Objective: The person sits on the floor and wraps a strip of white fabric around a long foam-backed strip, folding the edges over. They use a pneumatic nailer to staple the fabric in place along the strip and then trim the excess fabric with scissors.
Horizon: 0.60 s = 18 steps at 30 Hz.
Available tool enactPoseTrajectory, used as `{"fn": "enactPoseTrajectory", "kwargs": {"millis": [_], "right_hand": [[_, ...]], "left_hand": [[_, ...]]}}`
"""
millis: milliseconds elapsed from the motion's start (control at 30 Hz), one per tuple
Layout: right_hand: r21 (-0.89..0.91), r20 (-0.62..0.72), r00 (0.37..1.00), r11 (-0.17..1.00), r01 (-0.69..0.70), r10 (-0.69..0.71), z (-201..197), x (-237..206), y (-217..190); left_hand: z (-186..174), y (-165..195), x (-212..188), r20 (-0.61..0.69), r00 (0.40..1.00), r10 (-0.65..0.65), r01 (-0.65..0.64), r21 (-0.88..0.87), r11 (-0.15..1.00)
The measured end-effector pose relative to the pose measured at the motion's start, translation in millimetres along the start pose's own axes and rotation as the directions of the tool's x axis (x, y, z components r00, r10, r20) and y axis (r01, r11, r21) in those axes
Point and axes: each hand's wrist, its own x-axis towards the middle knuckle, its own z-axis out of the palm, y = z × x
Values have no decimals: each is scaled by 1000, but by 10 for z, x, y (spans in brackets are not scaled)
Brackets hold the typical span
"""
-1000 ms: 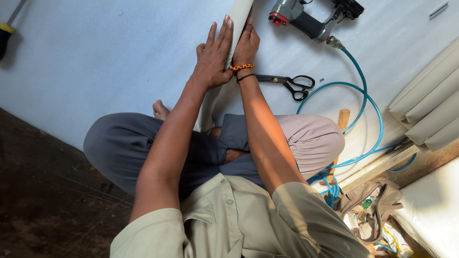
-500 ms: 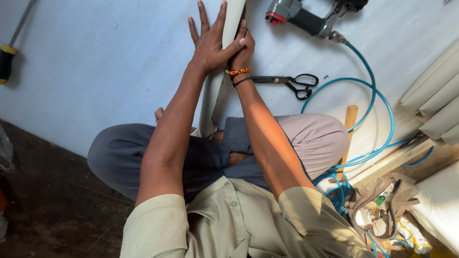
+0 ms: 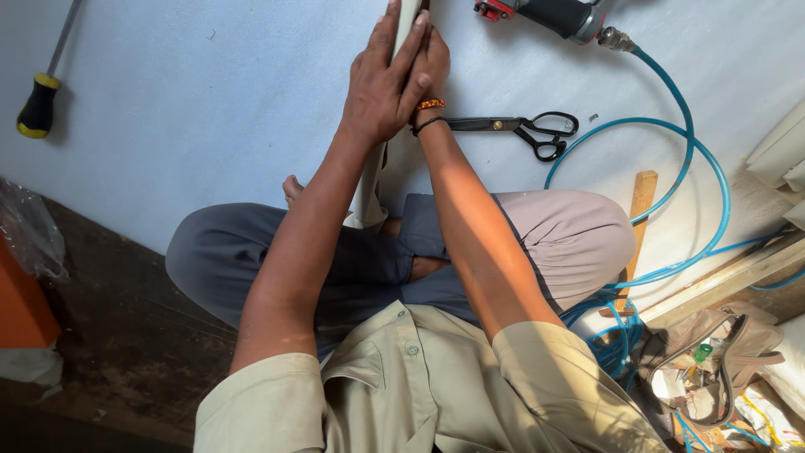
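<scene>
Left hand [image 3: 381, 88]: upper centre of the frame, flat with fingers stretched out, palm pressed on a long cream strip [image 3: 369, 189].
Right hand [image 3: 432, 63]: just beside the left and touching it, fingers laid along the same strip; whether they curl around its edge cannot be told. Beaded bracelet and dark band on the wrist.
Cream strip: runs from the person's crossed legs up to the top edge, lying on a pale blue sheet [image 3: 210, 109].
Black-handled scissors [image 3: 524, 127]: on the sheet, just right of the right wrist, blades pointing toward it.
Pneumatic tool [image 3: 558, 15]: top edge, right of centre, coupled to a blue air hose [image 3: 696, 159] looping down the right side.
Screwdriver [image 3: 42, 96]: upper left, black-and-yellow handle, well apart from the hands.
Wooden stick [image 3: 641, 197]: right of the knee.
Open bag [image 3: 713, 369]: lower right corner.
</scene>
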Motion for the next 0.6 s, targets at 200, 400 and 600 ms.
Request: {"fn": "enactPoseTrajectory", "kwargs": {"millis": [200,400,600], "right_hand": [[-109,2,1000,994,-28,29,4,4,-89],[-172,70,997,985,-10,22,-86,80,-218],[-180,227,973,979,90,-48,-595,290,-162]], "left_hand": [[-20,1,-18,-9,996,-89,88,-50,995],[-42,-59,-5,74,995,-64,71,-93,993],[-6,-139,-14,159,957,-244,221,148,964]]}}
